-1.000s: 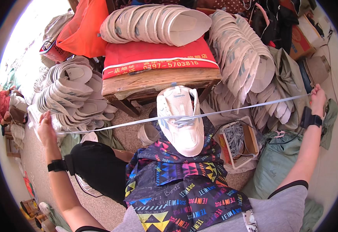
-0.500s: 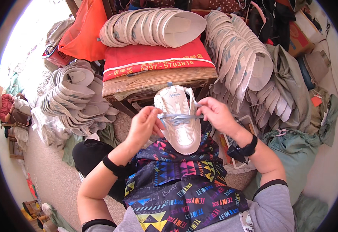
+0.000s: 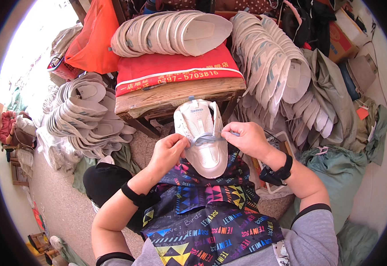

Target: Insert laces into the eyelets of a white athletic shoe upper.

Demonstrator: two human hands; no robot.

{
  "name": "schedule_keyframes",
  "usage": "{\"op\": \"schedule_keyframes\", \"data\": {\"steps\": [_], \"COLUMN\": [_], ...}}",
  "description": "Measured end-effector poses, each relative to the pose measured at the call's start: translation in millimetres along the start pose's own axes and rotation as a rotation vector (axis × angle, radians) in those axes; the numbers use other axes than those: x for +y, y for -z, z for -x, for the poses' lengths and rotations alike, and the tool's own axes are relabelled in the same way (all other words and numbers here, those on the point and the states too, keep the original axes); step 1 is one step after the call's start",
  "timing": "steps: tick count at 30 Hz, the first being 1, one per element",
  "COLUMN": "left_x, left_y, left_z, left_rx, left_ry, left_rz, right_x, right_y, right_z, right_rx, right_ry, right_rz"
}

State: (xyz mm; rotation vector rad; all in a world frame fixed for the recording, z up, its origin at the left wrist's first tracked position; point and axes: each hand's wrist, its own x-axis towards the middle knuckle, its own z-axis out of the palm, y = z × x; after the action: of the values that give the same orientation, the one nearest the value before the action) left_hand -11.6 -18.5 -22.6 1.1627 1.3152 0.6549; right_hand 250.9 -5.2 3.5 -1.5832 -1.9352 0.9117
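A white and pale-grey shoe upper [image 3: 207,160] lies on my lap with its toe toward me and its tongue pointing away. A light blue-grey shoelace [image 3: 206,138] runs across its lower eyelets in a slack curve. At the left edge of the upper, my left hand [image 3: 169,150] is closed in a pinch where the lace comes out. My right hand [image 3: 246,137] pinches the lace on the other side, and a short bit of it shows between thumb and forefinger. The exact grip of the left fingertips is partly hidden.
A wooden stool [image 3: 175,97] with a red cover stands just beyond the upper and carries a row of nested shoe uppers [image 3: 158,33]. More stacks of uppers [image 3: 268,57] are at the right, others [image 3: 78,106] at the left. A green sack [image 3: 335,177] sits beside my right arm.
The lace, stretched straight between my hands before, now curves loosely across the upper. My right hand has shifted slightly left and down, my left hand slightly down.
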Motion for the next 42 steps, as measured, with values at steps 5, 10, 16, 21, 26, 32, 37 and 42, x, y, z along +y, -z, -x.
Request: {"op": "schedule_keyframes", "data": {"steps": [5, 10, 16, 21, 26, 32, 37, 42], "left_x": [1, 8, 20, 36, 55, 65, 72, 69], "left_y": [0, 1, -2, 2, 5, 11, 27, 30], "left_z": [-2, -4, -15, -18, -18, -13, -24, -34], "left_rx": [-0.042, -0.035, 0.027, -0.002, -0.102, 0.065, -0.143, -0.278], "left_ry": [0.066, 0.097, -0.034, -0.373, -0.349, -0.5, -0.811, -0.704], "left_rz": [0.011, -0.014, -0.335, -0.973, -1.045, -1.168, -1.097, -1.027], "right_x": [-1, -8, -5, -21, -26, -25, -16, -11], "right_y": [4, 0, 0, 17, 20, 27, 23, 21], "right_z": [-6, -15, -27, -34, -50, -64, -68, -69], "right_rx": [-0.052, 0.008, -0.034, -0.161, -0.072, -0.367, -0.409, -0.527], "right_ry": [0.008, 0.264, 0.601, 0.676, 0.884, 0.769, 0.723, 0.523], "right_rz": [0.116, 0.237, 0.422, 0.626, 0.553, 0.522, 0.463, 0.241]}}
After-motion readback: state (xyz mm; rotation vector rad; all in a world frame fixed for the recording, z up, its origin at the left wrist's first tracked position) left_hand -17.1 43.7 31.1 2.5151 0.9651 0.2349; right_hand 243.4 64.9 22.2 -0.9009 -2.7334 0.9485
